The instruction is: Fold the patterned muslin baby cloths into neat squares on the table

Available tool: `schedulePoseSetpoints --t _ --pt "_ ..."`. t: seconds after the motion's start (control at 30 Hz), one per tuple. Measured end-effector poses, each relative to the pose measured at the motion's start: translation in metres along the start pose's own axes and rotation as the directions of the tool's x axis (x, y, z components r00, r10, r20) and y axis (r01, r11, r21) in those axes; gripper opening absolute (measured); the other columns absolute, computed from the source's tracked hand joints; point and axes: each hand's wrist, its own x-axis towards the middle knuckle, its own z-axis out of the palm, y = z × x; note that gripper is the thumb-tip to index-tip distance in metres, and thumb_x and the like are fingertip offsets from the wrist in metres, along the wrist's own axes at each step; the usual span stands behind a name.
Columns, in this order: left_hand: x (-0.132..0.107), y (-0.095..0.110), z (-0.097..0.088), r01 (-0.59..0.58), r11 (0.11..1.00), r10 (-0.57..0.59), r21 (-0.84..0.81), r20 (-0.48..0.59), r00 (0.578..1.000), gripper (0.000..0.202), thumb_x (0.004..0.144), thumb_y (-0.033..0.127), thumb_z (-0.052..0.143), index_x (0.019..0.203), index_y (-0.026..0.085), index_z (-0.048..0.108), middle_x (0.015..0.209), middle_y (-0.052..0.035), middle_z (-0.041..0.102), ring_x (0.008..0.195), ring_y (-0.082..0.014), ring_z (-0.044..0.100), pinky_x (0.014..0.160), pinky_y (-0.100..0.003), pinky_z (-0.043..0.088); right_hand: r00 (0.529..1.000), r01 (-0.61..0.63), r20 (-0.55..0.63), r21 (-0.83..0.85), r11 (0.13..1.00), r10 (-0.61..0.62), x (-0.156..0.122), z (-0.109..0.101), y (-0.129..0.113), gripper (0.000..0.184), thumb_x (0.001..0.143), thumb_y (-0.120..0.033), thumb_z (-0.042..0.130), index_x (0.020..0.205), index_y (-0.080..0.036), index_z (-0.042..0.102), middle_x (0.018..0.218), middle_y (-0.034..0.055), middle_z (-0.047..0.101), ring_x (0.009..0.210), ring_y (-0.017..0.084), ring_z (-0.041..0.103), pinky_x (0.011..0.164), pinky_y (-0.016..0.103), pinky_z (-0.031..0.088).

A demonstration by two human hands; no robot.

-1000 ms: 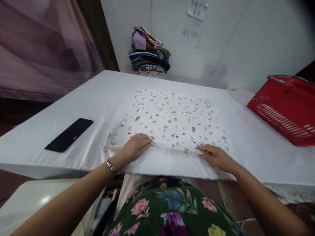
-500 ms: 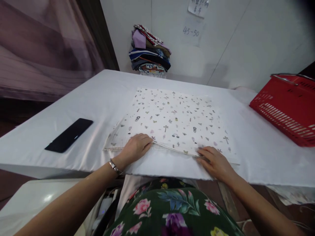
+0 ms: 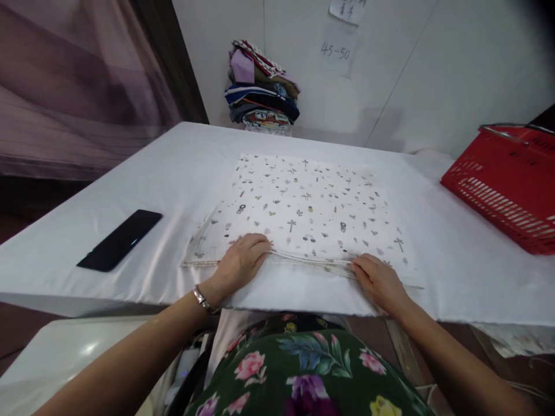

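A folded white cloth (image 3: 299, 202) printed with small palms, rainbows and leaves lies on the white-covered table (image 3: 143, 167) in front of me. My left hand (image 3: 244, 259) has its fingers closed on the near edge, left of the middle. Farther right, my right hand (image 3: 381, 281) pinches the same edge between thumb and fingers. Between the hands the upper layer's edge is slightly raised, and lower layers show beneath it. The fingertips are partly hidden by the hands and the fabric.
A black phone (image 3: 120, 240) lies at the table's left. The red plastic basket (image 3: 507, 188) stands at the right edge. Behind the table, a stack of folded clothes (image 3: 262, 89) rests against the wall, below and left of a paper marked 45-50 (image 3: 336, 52).
My right hand has moved slightly up and closed on the cloth's near edge, drawing the upper layer back so that lower layers show. My left hand stays about where it was.
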Motion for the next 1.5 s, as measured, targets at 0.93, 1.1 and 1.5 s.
schedulePoseSetpoints --t 0.93,1.1,1.5 --pt "0.016 0.031 0.012 -0.215 0.976 0.212 0.03 0.091 0.973 0.015 0.084 0.013 0.042 0.082 0.015 0.057 0.115 -0.0092 0.054 0.11 -0.0211 0.047 0.093 -0.04 0.041 0.984 0.085 -0.152 -0.065 0.994 -0.094 -0.001 0.007 0.004 0.025 0.092 -0.028 0.04 0.099 -0.02 0.062 0.095 0.0075 0.061 0.086 0.017 0.056 0.069 0.027 0.046" --pt "0.014 0.031 0.009 -0.221 0.975 0.221 -0.004 0.058 0.974 0.01 0.082 0.011 0.045 0.082 0.015 0.054 0.113 -0.0095 0.054 0.109 -0.0203 0.048 0.093 -0.04 0.042 0.976 0.18 -0.104 -0.096 0.979 -0.19 -0.002 0.008 0.004 0.024 0.09 -0.025 0.042 0.1 -0.018 0.063 0.095 0.0092 0.06 0.087 0.019 0.054 0.072 0.03 0.046" --pt "0.014 0.027 0.015 -0.24 0.971 0.237 0.001 0.135 0.962 0.012 0.084 0.012 0.042 0.085 0.015 0.054 0.107 -0.0083 0.057 0.103 -0.0192 0.05 0.092 -0.039 0.041 0.944 0.291 -0.147 -0.058 0.955 -0.296 0.0 0.01 -0.003 0.026 0.089 -0.019 0.044 0.113 -0.015 0.055 0.101 0.0115 0.059 0.09 0.021 0.053 0.075 0.035 0.046"
